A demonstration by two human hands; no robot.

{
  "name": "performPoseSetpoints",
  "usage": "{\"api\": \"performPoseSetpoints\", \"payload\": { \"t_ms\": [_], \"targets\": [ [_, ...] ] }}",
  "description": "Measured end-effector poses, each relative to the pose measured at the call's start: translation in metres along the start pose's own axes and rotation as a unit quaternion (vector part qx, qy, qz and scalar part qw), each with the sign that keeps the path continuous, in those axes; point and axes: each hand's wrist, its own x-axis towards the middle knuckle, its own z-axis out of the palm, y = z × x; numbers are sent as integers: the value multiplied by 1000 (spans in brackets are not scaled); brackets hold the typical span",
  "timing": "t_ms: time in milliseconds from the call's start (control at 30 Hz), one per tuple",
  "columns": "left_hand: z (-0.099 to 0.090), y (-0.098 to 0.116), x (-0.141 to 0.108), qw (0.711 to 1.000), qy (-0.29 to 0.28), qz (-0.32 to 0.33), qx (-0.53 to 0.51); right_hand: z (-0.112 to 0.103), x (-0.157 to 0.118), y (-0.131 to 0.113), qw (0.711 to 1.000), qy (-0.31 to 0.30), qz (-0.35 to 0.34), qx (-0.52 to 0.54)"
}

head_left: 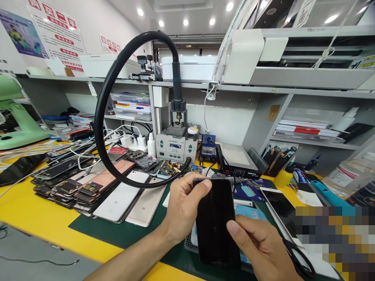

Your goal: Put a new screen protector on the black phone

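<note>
A black phone (216,222) is held upright with its dark screen toward the camera. My left hand (187,205) grips its upper left edge, the thumb lying on the top left of the glass. Lower down, my right hand (258,242) pinches the right edge, its thumb over the side of the screen. Fingers behind the phone are partly hidden. Beneath it, a blue item (250,212) and part of a grey perforated tray (190,244) show on the green mat (96,230).
Stacked phones and parts (67,187) lie left, beside a white phone (123,197) and a gold phone (146,205). A hot-air station (174,146) with a looping black hose (101,117) stands behind. At right are another phone (281,207), black-handled scissors (299,253) and a bottle (345,175).
</note>
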Motion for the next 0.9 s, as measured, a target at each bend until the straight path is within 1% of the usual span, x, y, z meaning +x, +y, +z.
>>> {"api": "performPoseSetpoints", "payload": {
  "t_ms": [167,267,367,633,900],
  "targets": [
    [1,1,0,999,8,23,25,-1,2,-1,1000,-2,7,8],
    [0,4,-1,999,-9,32,29,-2,2,-2,1000,-5,9,18],
    [0,5,-3,999,-24,27,15,-2,1,-2,999,-8,12,32],
    [1,3,-2,1000,-9,21,18,-1,0,1,1000,-7,8,20],
    [1,3,-1,999,11,28,32,-1,-1,1,999,-22,26,17]
  ]
}}
